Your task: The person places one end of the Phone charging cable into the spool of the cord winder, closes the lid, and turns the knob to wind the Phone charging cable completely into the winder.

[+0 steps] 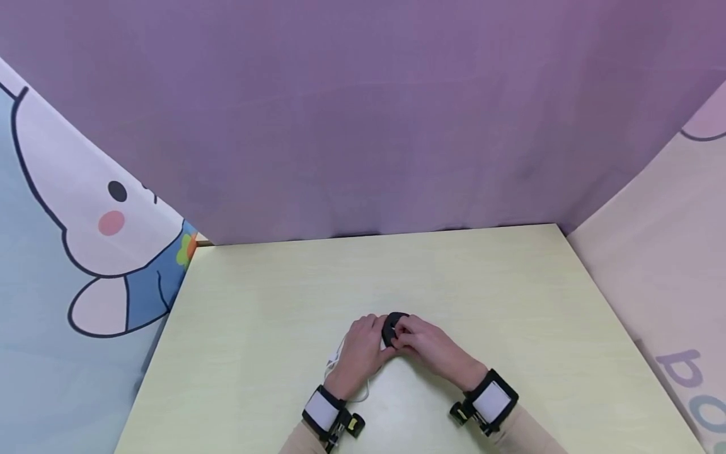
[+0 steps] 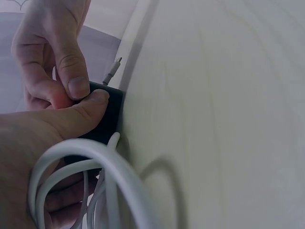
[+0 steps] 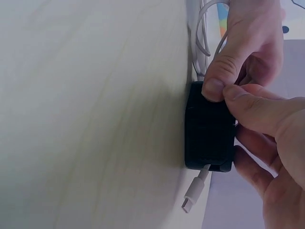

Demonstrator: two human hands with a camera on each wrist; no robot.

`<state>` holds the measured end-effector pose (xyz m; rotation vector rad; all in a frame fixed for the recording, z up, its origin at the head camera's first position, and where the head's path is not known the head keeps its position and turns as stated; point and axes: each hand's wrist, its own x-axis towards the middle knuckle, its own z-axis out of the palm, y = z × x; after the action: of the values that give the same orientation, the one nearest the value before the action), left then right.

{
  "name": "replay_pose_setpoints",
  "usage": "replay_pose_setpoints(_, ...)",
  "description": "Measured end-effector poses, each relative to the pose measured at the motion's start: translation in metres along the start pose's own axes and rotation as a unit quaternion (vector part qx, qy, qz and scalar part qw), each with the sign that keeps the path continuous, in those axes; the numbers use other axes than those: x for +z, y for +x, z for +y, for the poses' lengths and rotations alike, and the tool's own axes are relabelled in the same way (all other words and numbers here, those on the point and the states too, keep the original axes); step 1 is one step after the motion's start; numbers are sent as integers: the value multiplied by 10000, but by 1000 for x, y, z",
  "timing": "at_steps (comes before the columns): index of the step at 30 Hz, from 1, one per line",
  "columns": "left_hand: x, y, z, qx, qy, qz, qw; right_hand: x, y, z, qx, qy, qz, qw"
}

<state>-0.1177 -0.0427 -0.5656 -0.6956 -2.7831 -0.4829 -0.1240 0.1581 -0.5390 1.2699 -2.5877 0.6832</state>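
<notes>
Both hands meet over a small black case [image 3: 207,129] on the table. My left hand [image 1: 361,343] grips the case, its thumb lying on the top face in the left wrist view. My right hand [image 1: 433,349] holds the case's edge between thumb and curled fingers, the two thumb tips side by side in the right wrist view. From one end of the case sticks out a short white cable plug [image 3: 193,192]. Loops of white cable [image 2: 107,159] come off the other end, past the left palm. In the head view the fingers hide much of the case.
The pale wooden table [image 1: 482,284] spreads around the hands. A purple cloth [image 1: 363,126] stands behind its far edge, with printed cartoon cloth [image 1: 113,302] at the left and a pale cloth [image 1: 652,252] at the right. White cable [image 1: 363,397] trails beside the left wrist.
</notes>
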Motion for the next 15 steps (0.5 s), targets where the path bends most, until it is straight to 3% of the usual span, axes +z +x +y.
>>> replay_pose_setpoints(15,0,0,-1,-1,-45,-84,10000,2,-1,4,-22,-32,-5,10000)
